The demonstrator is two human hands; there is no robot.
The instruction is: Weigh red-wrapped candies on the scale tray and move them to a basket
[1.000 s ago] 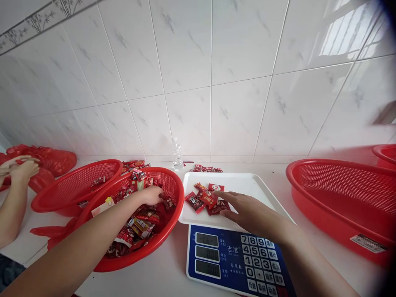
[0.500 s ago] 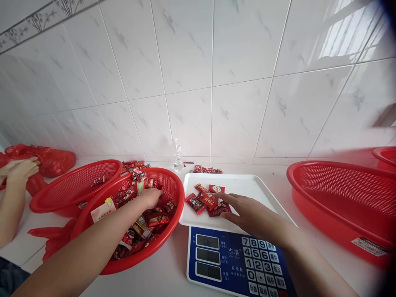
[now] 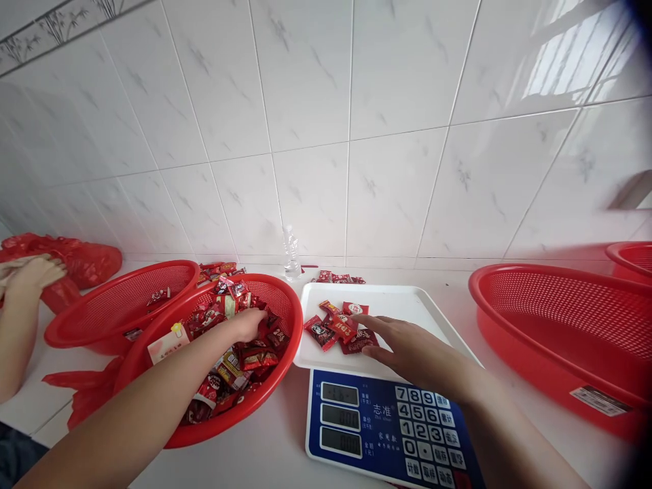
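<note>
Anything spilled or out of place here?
A few red-and-white candy packets lie on the counter behind the white scale tray, outside the red basket; they look stray, though they may have been set there.

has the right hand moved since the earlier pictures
No, not noticeably: against the white tray, the right hand keeps the same place, by the wrapped candies.

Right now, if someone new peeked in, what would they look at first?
Probably the red basket left of centre, full of shiny little packets, with the left hand reaching in. Next might be the blue number panel at the bottom, and the white tray behind it, where the right hand is at a small pile of packets.
</note>
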